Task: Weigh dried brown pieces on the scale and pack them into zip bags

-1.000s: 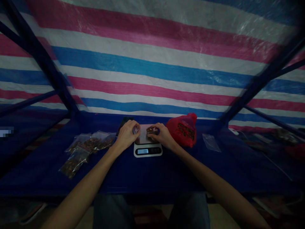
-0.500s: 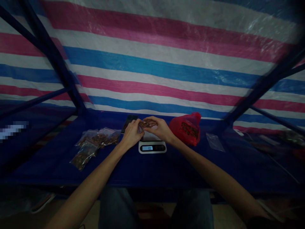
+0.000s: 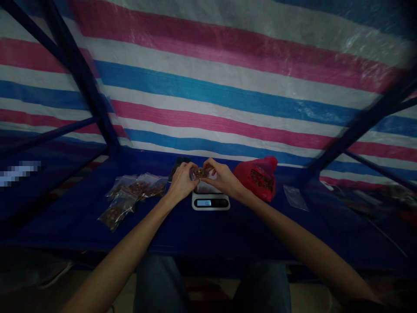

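Probably light, floppy and slippery, the clear bag (image 3: 193, 175) suits a rim hold; left hand (image 3: 183, 180) pinches it, right hand (image 3: 224, 177) grips brown pieces (image 3: 200, 172) above scale (image 3: 211, 203).

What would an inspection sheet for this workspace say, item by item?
Surface: dark blue tabletop, dimly lit.
Things: scale with lit display, digits blurred; red bag at its right; filled clear bags at left.
Clutter: flat clear bag at right; dark flat item at the scale's left.
Grip: left hand holds what looks like clear plastic; right hand at brown pieces, its hold unclear.
Cables: thin pale line at far right, possibly a cable.
Surroundings: striped sheet behind; blue frame bars at both sides.
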`<state>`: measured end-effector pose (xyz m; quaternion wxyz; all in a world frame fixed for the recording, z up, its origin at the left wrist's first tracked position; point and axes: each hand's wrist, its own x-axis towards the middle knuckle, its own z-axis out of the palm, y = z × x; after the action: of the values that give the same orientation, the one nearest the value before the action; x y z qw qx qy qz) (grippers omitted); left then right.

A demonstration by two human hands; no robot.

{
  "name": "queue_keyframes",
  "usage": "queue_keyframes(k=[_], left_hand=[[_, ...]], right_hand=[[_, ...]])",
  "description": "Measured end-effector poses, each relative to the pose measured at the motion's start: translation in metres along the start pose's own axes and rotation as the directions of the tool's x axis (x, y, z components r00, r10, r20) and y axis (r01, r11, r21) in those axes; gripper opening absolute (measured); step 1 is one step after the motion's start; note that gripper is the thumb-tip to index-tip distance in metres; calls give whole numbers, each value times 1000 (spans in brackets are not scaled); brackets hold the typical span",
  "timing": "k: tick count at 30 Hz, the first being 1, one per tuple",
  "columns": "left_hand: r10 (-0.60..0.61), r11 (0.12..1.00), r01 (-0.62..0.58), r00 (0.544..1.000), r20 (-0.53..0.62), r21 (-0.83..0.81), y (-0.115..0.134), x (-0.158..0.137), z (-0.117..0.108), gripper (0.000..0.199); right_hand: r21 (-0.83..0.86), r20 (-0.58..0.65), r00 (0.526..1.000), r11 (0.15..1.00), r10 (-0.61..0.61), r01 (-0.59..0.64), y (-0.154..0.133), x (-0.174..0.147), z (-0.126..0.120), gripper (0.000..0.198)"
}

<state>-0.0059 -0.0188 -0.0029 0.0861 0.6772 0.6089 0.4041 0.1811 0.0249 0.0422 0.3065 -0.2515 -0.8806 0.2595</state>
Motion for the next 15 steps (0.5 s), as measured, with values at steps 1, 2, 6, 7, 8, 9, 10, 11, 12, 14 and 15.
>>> queue_keyframes(k=[1,2,6,7,8,9,10,11,12,14,15], left_hand=[[-2,1000,2,1000,0,8,0,0,0,31],[-3,1000,3,1000,2,16,0,0,0,30],[-2,999,2,1000,13,51,2,0,-1,31],[0,998,-1,1000,15,57,3,0,-1,32],[4,998,-5,1000,14,59,3,0,-1,32],[10,998,-11,1000,15,58,3,0,-1,32],[18,999,-19,1000,15,51,2,0,-1,31],[20,999,-20,1000,11,37,1,1,0,31],[13,1000,-13,1000,4,15,0,1,0,31],[-23,998,22,1000,-14,-54,-2,3,1,30],[-44,994,42,999,-23,-102,-2,3,1,29]], right_hand=[[-29,18,1000,999,-15,15,-1,1,-1,24],[-64,39,999,997,-35,37,-2,2,-2,22],[-257,127,985,955,-121,150,-7,8,-5,19],[-301,147,981,939,-129,168,-8,10,-6,19],[-335,165,977,925,-132,181,-9,12,-6,19],[-355,185,973,914,-136,195,-11,14,-7,20],[-365,208,968,906,-144,213,-13,16,-8,21],[-366,231,960,900,-157,236,-15,18,-9,24],[-361,253,951,894,-179,264,-18,21,-9,27],[-348,284,930,879,-232,326,-21,26,-11,34],[-344,291,922,872,-254,348,-23,30,-12,36]])
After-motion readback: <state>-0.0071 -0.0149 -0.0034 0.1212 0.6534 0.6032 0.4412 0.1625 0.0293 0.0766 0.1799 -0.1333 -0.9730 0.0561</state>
